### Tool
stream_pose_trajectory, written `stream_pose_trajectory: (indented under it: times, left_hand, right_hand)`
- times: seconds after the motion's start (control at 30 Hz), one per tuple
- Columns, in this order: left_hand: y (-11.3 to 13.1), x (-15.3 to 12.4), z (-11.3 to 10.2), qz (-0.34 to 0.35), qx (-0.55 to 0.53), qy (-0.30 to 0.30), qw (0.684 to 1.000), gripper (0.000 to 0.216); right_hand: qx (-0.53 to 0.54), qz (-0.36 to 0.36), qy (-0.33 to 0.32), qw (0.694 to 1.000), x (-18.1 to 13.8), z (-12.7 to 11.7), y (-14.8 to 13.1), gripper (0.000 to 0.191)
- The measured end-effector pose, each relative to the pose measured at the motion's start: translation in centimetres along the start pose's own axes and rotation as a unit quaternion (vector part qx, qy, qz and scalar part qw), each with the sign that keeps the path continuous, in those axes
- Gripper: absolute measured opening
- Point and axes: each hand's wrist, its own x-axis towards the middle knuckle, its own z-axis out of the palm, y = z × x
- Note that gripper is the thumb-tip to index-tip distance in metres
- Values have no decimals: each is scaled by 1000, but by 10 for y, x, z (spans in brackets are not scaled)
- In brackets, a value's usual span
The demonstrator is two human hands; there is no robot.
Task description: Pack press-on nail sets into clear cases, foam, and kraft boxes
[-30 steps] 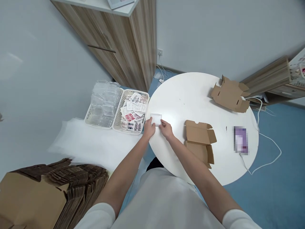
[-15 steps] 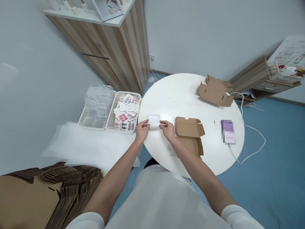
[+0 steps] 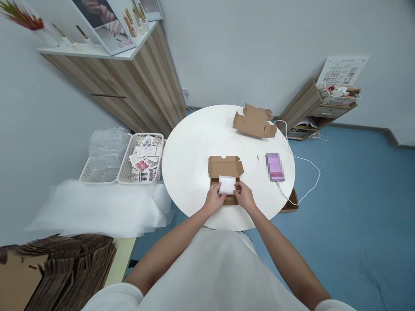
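A small white wrapped packet (image 3: 227,185) is held level between my two hands, over the open cardboard box (image 3: 225,166) on the round white table (image 3: 188,172). My left hand (image 3: 214,198) pinches the packet's left side, and my right hand (image 3: 244,194) grips its right side. Behind the packet the box's lid stands folded back. Whether the packet touches the bottom of the box I cannot tell. What is inside the white wrapping is hidden.
A flat unfolded carton (image 3: 255,122) lies at the table's back right, with a purple pixelated object (image 3: 275,167) and its white cable nearer. At left are a basket of printed cards (image 3: 145,157), a basket of clear plastic packs (image 3: 105,157), white sheets (image 3: 103,205) and stacked cardboard (image 3: 74,268).
Both hands have carried the white packet from the bare tabletop, left of the open box, to over the box. The camera view has turned to the right.
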Motion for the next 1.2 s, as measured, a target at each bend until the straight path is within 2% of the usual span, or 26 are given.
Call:
stream_pose_trajectory:
  times: [0.1, 0.2, 0.4, 0.6, 0.83, 0.93, 1.1, 1.2]
  left_hand:
    - [2, -3, 7, -26, 49, -31, 998, 56]
    - [5, -3, 8, -52, 83, -48, 994, 51]
    - [9, 3, 15, -114, 118, -63, 984, 54]
    - [6, 8, 16, -112, 134, -39, 984, 50]
    - [4, 9, 14, -106, 138, -42, 984, 50]
    - [7, 7, 11, -80, 134, -41, 987, 56]
    - [-1, -10, -19, 66, 125, -24, 990, 66]
    - [-20, -24, -38, 84, 173, -26, 981, 93]
  right_hand:
    - [-82, -13, -16, 996, 2, 3, 4, 23]
    - [-146, -26, -35, 988, 5, 9, 1, 25]
    - [-223, -29, -62, 973, 9, 19, 0, 23]
    - [-269, -51, -77, 959, 10, 21, 4, 20]
    - [-280, -73, -80, 954, 7, 19, 1, 22]
    - [-264, -94, -75, 957, 3, 14, -2, 24]
    - [-190, -161, -35, 968, -7, -16, 13, 28]
    - [-163, -170, -47, 971, -15, -34, 37, 45]
